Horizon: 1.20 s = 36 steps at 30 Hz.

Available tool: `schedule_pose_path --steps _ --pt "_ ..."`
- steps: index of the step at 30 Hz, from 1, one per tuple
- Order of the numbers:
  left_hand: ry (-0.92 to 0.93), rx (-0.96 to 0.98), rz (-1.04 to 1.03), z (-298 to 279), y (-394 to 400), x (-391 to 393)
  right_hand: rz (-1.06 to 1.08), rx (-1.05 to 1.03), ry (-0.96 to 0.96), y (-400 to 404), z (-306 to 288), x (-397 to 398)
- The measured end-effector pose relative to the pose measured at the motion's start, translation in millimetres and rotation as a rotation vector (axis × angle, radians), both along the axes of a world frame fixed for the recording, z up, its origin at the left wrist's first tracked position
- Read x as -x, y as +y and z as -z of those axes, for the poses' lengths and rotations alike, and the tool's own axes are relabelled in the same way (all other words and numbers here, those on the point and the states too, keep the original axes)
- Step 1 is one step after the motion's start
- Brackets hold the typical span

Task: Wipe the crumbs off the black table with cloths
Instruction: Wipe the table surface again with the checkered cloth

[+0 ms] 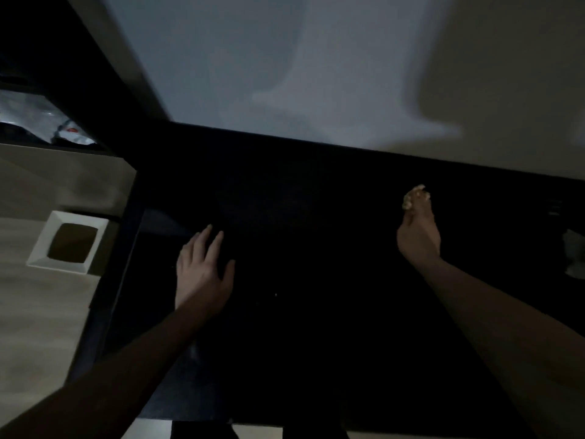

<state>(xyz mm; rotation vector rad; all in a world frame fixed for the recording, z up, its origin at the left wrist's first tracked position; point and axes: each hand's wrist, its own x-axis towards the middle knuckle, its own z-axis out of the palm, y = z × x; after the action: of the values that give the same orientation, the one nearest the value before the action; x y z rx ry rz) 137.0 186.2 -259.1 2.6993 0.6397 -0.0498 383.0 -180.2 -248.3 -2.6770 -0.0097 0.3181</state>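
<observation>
The black table (316, 327) fills the dim view. On it the left hand (202, 270) lies flat with fingers spread, near the table's left edge. Toward the far right, the right hand (418, 232) pinches a pale clump of crumbs (415, 195) (blurred). A light cloth (574, 251) sits at the table's right edge.

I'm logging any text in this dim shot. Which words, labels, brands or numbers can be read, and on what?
None can be read.
The crumpled wrapper at upper left has a red mark, too blurred to read.
The black table, the white square bin and both hands show no text.
</observation>
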Motion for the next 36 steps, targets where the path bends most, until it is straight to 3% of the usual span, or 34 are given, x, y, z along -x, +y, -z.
schedule_pose_path --steps 3,7,9,13,18,22,25,29,33,36 --pt "0.030 -0.022 0.077 6.9 -43.3 -17.1 0.077 -0.015 -0.015 -54.6 -17.1 -24.2" --pt "0.054 -0.061 -0.008 20.1 -76.2 -21.5 0.099 0.054 0.071 -94.7 -7.3 -52.7" --pt "0.056 -0.085 -0.019 23.8 -81.7 -20.3 0.090 0.139 0.104 -87.1 7.6 -54.6" --pt "0.050 -0.100 -0.025 26.1 -84.3 -21.6 0.085 0.175 -0.037 -27.4 31.0 -45.6" --pt "0.024 -0.104 -0.029 28.8 -84.8 -22.3 -0.305 0.043 -0.225 88.3 42.2 -19.2" --pt "0.016 -0.106 -0.036 29.6 -82.8 -23.4 -0.563 -0.173 -0.188 180.0 42.8 31.1" --pt "0.013 -0.112 -0.029 29.0 -82.0 -21.4 -0.731 -0.253 -0.121 194.3 43.5 47.4" --pt "0.016 -0.103 -0.028 27.3 -82.3 -22.3 -0.533 -0.433 -0.262 129.2 45.8 25.0" --pt "0.035 -0.093 -0.026 25.9 -83.1 -20.1 -0.079 -0.256 -0.231 9.6 32.9 -28.1" --pt "0.033 -0.087 -0.025 24.8 -84.2 -21.1 0.079 0.011 -0.204 -78.8 30.1 -70.7"
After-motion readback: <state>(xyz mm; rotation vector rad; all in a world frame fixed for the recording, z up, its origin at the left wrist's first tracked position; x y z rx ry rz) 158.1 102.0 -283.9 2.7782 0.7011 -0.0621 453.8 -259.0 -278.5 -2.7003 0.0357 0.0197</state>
